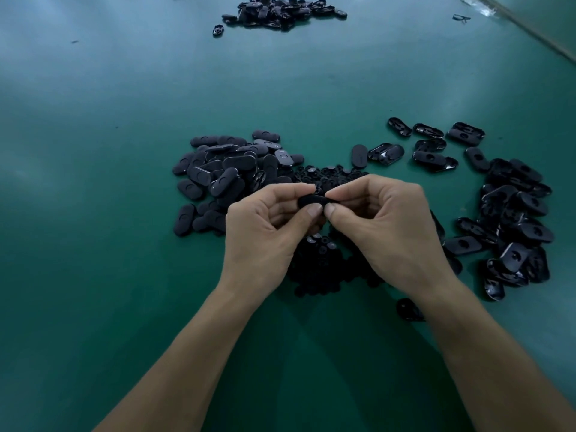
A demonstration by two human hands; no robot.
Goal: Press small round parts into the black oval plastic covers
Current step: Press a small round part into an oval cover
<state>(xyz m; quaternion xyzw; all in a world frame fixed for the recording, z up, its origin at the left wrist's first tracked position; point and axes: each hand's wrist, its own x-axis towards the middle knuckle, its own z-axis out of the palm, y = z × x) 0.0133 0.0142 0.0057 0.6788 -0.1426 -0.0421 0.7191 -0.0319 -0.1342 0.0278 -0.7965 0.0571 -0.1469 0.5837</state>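
left hand: gripping one end of a black oval cover, its thumb and fingers clamping on that end.
right hand: pinching the other end of the same cover, its thumb tip lying just beside the left thumb tip.
held cover: hanging above the surface between the two hands; whether a round part is sitting in it cannot be told.
small round parts: lying in a dark heap near the middle of the surface, under and just beyond the hands.
left heap of covers: lying mostly smooth side up, touching the round parts on their left.
right heap of covers: lying mostly hollow side up, spreading toward the right edge.
far heap of covers: lying well apart, toward the far edge.
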